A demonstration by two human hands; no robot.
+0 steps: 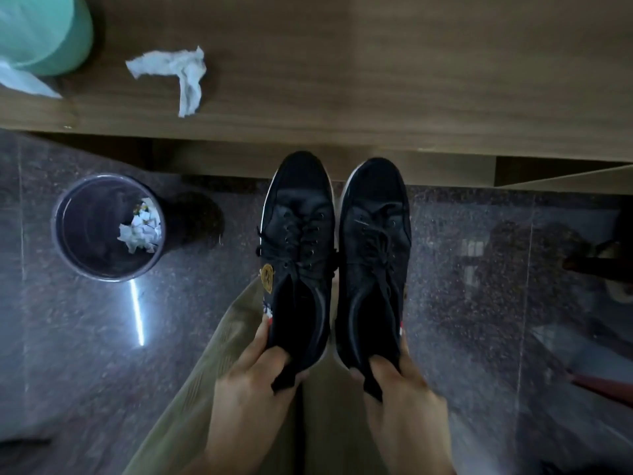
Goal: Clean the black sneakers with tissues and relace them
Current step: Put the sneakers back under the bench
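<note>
At the far left a mint-green tissue roll (44, 32) stands on the wooden table (376, 63), and a crumpled white tissue (174, 72) lies just beside it. Below the table edge, a round waste bin (68, 231) on the dark speckled floor (479, 286) holds wadded tissues. Further right, the person's left hand (253, 389) grips the heel of the left black sneaker (298, 255), thumb tucked inside the collar and fingers closed around the outside; a yellow badge (267, 277) shows on its side. Just beside it, the right hand (404, 395) pinches the heel of the right black sneaker (375, 248) the same way. Both shoes are laced, toes pointing toward the table, held above khaki trousers (212, 371).
</note>
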